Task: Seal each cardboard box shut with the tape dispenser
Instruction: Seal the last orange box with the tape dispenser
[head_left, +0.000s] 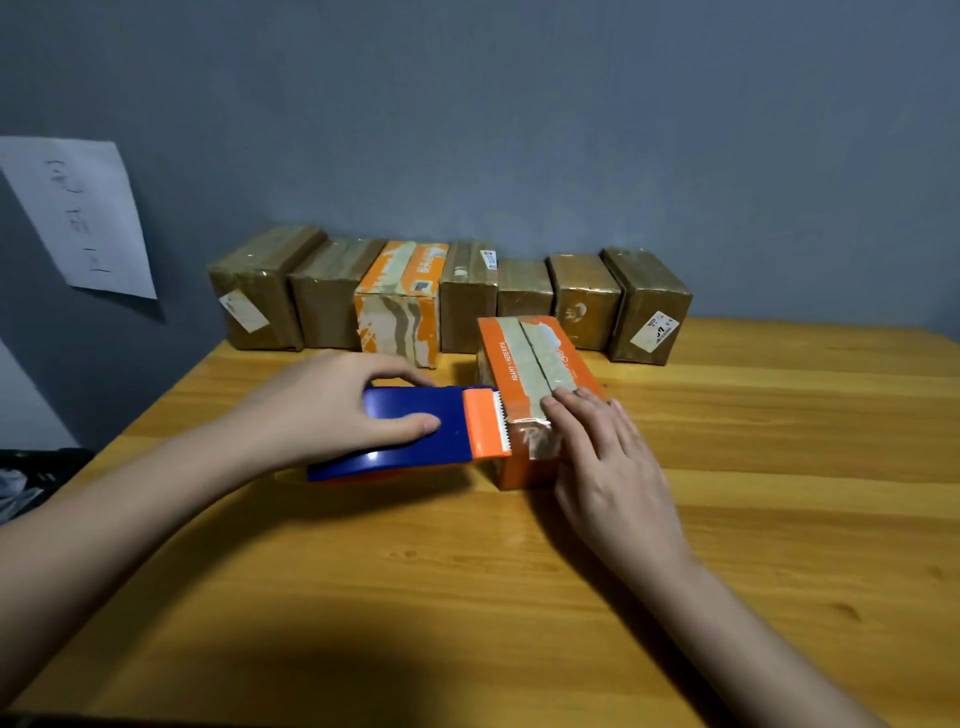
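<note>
An orange cardboard box (524, 358) lies on the wooden table (467, 571), its top flaps meeting along a middle seam. My left hand (332, 410) grips a blue tape dispenser (415, 431), fingers curled over its body. The dispenser's orange head and serrated blade (488, 428) sit against the near left corner of the box. My right hand (597, 452) lies flat with straight fingers on the near end of the box, pressing clear tape onto it.
Several taped boxes stand in a row against the grey wall, most brown (260, 291), one orange (400, 306). A sheet of white paper (78, 213) hangs on the wall at left. A dark object (31, 473) sits beyond the table's left edge.
</note>
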